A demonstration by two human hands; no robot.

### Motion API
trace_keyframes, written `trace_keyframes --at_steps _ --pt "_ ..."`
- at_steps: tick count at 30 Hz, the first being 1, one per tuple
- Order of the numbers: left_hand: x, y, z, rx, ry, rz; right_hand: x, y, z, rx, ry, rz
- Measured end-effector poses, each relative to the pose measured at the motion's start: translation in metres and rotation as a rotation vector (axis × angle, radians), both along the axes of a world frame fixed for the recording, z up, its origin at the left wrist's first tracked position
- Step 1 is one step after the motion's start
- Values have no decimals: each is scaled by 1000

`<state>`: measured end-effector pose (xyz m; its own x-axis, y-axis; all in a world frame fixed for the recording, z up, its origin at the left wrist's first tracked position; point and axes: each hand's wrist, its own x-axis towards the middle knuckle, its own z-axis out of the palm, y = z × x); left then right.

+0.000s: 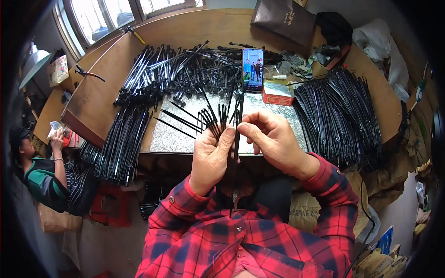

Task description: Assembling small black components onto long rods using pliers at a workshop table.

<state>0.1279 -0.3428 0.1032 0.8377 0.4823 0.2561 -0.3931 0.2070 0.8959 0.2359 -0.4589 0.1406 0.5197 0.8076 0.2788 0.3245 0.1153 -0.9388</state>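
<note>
Left hand (211, 155): grasping a fan of thin black strips (209, 119), thumb pressed over the bunch. Several splay out to the left; others point up, and long ones hang down between the forearms. Right hand (278, 146): just beside it, fingers curled, thumb and index tips at the upright strips; can't tell if they're pinching one. Both sleeves red-and-navy plaid.

Fan is held above the near part of a speckled silver-grey panel (174, 139) on the worktop (222, 25), which has a wooden surround. Dense stack of black strips (338, 116) to the right, bundle of longer black pieces (123, 148) to the left, loose heap of black parts (176, 69) behind.

Past the hands: phone (252, 69) upright, screen lit, red box (278, 95) next to it. Yellow-handled pliers (135, 34) on the left partition's edge. Brown bag (285, 21) at the back. Far left: co-worker (41, 180) in green and black, one hand raised with something pale.
</note>
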Motion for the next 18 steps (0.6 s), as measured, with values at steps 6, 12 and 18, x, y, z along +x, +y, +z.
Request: trace_keyframes --at_steps 6,12,18 --pt "1 5 -4 59 -40 24 4 3 -1 24 42 49" --pt "-6 27 1 -47 -49 89 35 -9 7 102 201 -64" --pt "-12 27 6 -74 21 -25 74 -20 11 255 157 -205"
